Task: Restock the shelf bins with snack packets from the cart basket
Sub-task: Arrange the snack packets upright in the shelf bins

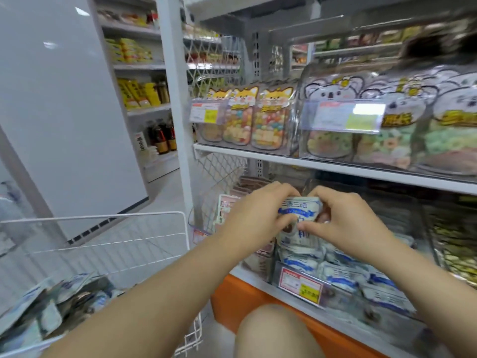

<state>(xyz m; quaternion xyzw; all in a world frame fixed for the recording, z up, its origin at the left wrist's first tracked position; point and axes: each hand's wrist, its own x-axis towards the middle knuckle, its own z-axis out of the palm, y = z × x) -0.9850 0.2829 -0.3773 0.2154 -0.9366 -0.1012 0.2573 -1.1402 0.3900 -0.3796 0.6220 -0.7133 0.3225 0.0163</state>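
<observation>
The stocking step is under way: the left hand (254, 215) and the right hand (346, 223) are both gripping one white-and-blue snack packet (299, 210), fingers (282, 189) curled over its top edge and thumbs pressing its front; the packet is standing upright, just above matching packets already lying in the clear bin (346, 297) on the lower shelf. The next move probably calls for easing it down into the row, face forward, without toppling its neighbours, then letting go and reaching left; the wire cart basket (103, 217) is sitting just beside the shelf with more packets (64, 293) heaped inside, so the job looks far from finished.

A bare knee (273, 329) is showing low in the head view, near the shelf's orange base (258, 298); the upper shelf (335, 169) is carrying clear bins of fox-topped sweet bags (268, 120) and koala-topped bags (335, 120); a white panel (64, 112) is filling the left, with bottles (162, 136) on far shelving.
</observation>
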